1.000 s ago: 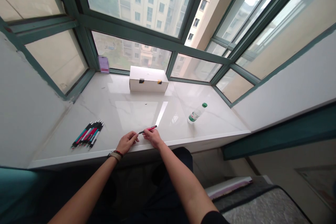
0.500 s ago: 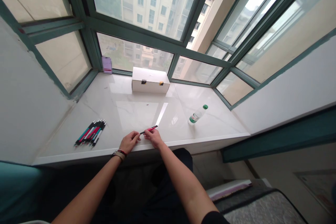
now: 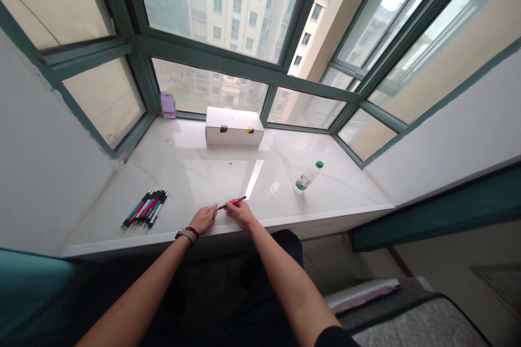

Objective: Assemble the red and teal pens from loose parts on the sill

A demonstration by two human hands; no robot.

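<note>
A red and black pen (image 3: 233, 203) is held low over the white marble sill (image 3: 211, 168), near its front edge. My right hand (image 3: 243, 213) is closed round the pen's middle. My left hand (image 3: 203, 218) pinches the pen's dark left end; a watch and a red band sit on that wrist. To the left on the sill lie several pens (image 3: 145, 209) side by side, red, teal and black.
A white cardboard box (image 3: 233, 127) stands at the back of the sill by the window. A clear bottle with a green cap (image 3: 307, 177) stands to the right. A small purple object (image 3: 167, 105) leans in the back left corner. Green window frames enclose the sill.
Both hands have kept their grip on the pen with hardly any movement. The view has shifted slightly, so everything sits a little further right.
</note>
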